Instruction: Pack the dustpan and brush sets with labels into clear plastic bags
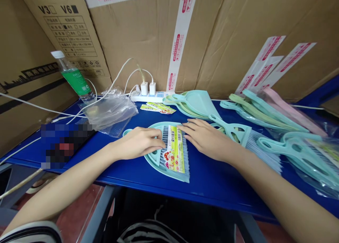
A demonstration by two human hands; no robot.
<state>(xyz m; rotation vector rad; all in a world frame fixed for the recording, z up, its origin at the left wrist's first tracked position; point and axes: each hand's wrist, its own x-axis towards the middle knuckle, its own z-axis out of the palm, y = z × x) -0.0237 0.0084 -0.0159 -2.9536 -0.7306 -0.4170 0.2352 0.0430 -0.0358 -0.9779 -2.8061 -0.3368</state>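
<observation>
A mint dustpan (161, 170) lies on the blue table with a blue-bristled brush (186, 158) on top of it. Across the bristles rests a yellow-green printed card (175, 149). My left hand (139, 142) is over the pan's left part, its fingers curled together at the brush's mint head; what they grip is hidden beneath them. On the other side, my right hand (205, 138) has its fingers spread, the tips at the card's upper right edge and the bristles.
Stacked dustpans (198, 101) and a loose brush (265, 147) lie behind and right. Bagged sets (307, 158) are far right. Plastic bags (113, 110), a bottle (75, 78), a power strip (161, 95), cables and spare cards (159, 108) stand behind left.
</observation>
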